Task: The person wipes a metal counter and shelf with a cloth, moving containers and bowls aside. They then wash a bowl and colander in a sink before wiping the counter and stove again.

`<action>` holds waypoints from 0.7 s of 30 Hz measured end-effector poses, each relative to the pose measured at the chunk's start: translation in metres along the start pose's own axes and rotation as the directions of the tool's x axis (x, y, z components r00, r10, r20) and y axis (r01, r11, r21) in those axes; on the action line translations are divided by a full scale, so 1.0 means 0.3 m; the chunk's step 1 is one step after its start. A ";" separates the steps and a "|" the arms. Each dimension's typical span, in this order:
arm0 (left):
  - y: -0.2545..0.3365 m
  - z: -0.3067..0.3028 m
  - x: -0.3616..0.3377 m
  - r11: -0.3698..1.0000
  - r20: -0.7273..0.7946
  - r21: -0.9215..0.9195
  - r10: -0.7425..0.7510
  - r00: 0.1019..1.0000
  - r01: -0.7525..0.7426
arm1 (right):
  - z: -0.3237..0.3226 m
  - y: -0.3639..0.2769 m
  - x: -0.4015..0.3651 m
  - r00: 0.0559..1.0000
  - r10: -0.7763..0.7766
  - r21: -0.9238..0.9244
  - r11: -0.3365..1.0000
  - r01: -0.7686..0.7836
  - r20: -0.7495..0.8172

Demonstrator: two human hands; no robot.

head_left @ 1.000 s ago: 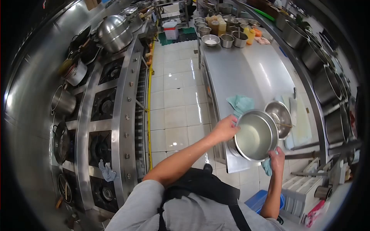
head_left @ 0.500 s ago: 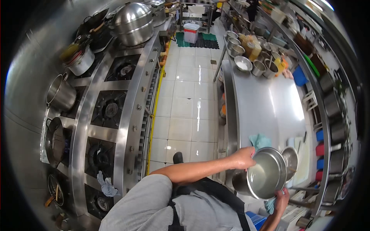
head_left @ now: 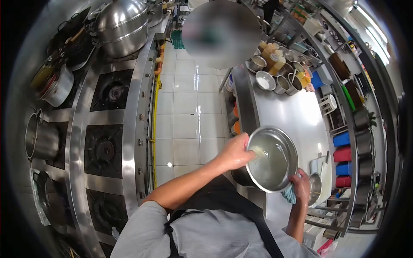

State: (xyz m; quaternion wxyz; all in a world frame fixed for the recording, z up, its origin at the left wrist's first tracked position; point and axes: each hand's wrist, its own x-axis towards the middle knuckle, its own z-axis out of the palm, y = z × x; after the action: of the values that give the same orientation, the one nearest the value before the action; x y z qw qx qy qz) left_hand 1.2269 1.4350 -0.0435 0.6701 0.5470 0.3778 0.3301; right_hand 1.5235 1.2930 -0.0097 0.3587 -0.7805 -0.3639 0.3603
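A large steel pot (head_left: pixel 293 161) with cloudy liquid (head_left: pixel 271 165) in it is held between my two hands. My left hand (head_left: pixel 236 151) is closed on the pot's left rim. On the right side, my right hand (head_left: pixel 300 185) grips the near right rim, with a teal cloth (head_left: pixel 289 195) bunched beside the fingers and against the pot. Beyond my right hand, a steel bowl (head_left: pixel 315 189) is partly hidden by that hand. The underside of the pot is out of sight.
A steel counter (head_left: pixel 279 109) runs along the right, bearing small pots, bowls and squeeze bottles (head_left: pixel 275 58). On the left stands a stove (head_left: pixel 105 150) with several burners, pots and a large steamer (head_left: pixel 122 32). A tiled aisle (head_left: pixel 185 124) lies between; a blurred patch covers its far end.
Both hands and the pot have shifted left and up in view, toward the aisle side of the counter. The view has turned too, and my grip on the pot remains.
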 end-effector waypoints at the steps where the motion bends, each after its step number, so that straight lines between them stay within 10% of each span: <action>1: -0.019 -0.059 0.021 0.999 -0.055 0.046 0.014 0.998 -0.011 | 0.062 -0.053 0.052 1.000 -0.006 0.027 1.000 0.005 0.027; 8: -0.101 -0.422 0.109 0.991 -0.377 -0.061 -0.131 0.917 0.117 | 0.449 -0.287 0.495 0.935 -0.105 0.004 0.994 0.111 0.339; 21: -0.070 -1.144 -0.112 0.983 -0.918 -0.182 -0.156 0.366 -0.038 | 1.517 -0.929 0.774 0.459 -0.377 0.114 0.856 0.504 0.804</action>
State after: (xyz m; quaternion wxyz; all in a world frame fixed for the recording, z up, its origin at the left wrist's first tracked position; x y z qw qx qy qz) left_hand 0.9131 1.5684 -0.0992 0.3974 0.1927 0.6784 0.5872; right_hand 1.1731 1.7535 -0.0705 0.1797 -0.4327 -0.6988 0.5405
